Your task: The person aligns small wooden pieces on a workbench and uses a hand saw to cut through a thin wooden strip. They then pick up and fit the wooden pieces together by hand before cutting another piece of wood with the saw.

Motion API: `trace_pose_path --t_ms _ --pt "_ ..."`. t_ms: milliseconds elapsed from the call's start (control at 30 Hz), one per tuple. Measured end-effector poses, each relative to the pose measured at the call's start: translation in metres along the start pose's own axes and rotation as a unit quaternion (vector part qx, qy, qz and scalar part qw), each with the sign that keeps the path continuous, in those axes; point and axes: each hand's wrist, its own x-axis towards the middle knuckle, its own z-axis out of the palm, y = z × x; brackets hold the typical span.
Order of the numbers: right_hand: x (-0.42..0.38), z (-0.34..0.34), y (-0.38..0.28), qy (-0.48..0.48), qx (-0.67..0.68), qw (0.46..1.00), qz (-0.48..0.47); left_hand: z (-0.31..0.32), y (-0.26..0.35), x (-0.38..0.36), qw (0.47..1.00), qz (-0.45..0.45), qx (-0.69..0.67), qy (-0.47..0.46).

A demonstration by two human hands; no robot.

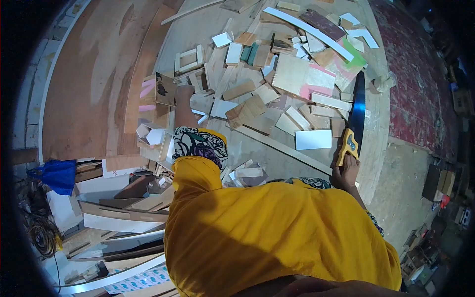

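Note:
My right hand is wrapped round the yellow handle of a hand saw. The dark blade points away from me, along the right side of the wood scraps. Farther left, my left hand is at the right edge of a small wooden board with a dark stain on its face. It appears to grip that board, though its fingers are mostly hidden. A small wooden frame lies just beyond this hand.
Wood offcuts, including a white block and a long curved white strip, cover the work surface. A long thin strip lies across the near side. Large brown sheets lie at left, above stacked boards and a blue bag.

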Motion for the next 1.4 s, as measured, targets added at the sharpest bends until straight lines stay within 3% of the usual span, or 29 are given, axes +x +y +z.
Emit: trace_pose_path --t_ms 133,200,333,700,933,1000,1133,1233,1300,1333,1400 --pt "0.000 0.000 -0.001 0.009 0.001 1.000 -0.001 -0.005 0.004 -0.004 0.993 -0.068 -0.094 -0.010" --pt "0.000 0.001 -0.001 0.011 0.006 1.000 -0.002 -0.016 0.009 -0.015 1.000 -0.011 -0.010 -0.008" --pt "0.000 0.002 0.000 0.007 -0.005 1.000 0.000 -0.029 0.017 -0.028 0.998 -0.039 -0.040 -0.017" --pt "-0.003 0.011 0.011 0.001 -0.015 1.000 0.001 -0.027 0.010 -0.013 0.998 0.033 0.015 -0.053" --pt "-0.003 0.012 0.012 0.000 -0.004 1.000 0.002 -0.042 0.021 -0.034 0.998 0.014 -0.039 -0.049" --pt "-0.003 0.012 0.013 -0.001 -0.005 1.000 0.002 -0.042 0.019 -0.030 0.997 0.039 0.027 -0.061" --pt "-0.002 0.011 0.012 -0.014 -0.013 1.000 0.007 -0.039 0.018 -0.027 0.997 0.027 0.017 -0.066" --pt "-0.002 0.010 0.011 -0.015 -0.017 1.000 0.009 -0.029 0.010 -0.015 0.997 0.006 -0.063 -0.048" --pt "-0.003 0.010 0.012 -0.014 -0.020 1.000 0.009 -0.028 0.009 -0.012 0.962 -0.090 -0.239 -0.095" --pt "-0.003 0.011 0.013 -0.011 -0.020 1.000 0.005 -0.027 0.010 -0.014 0.962 -0.089 -0.239 -0.095" --pt "-0.002 0.011 0.012 -0.007 -0.020 1.000 0.001 -0.026 0.010 -0.017 0.924 -0.104 -0.362 -0.069"
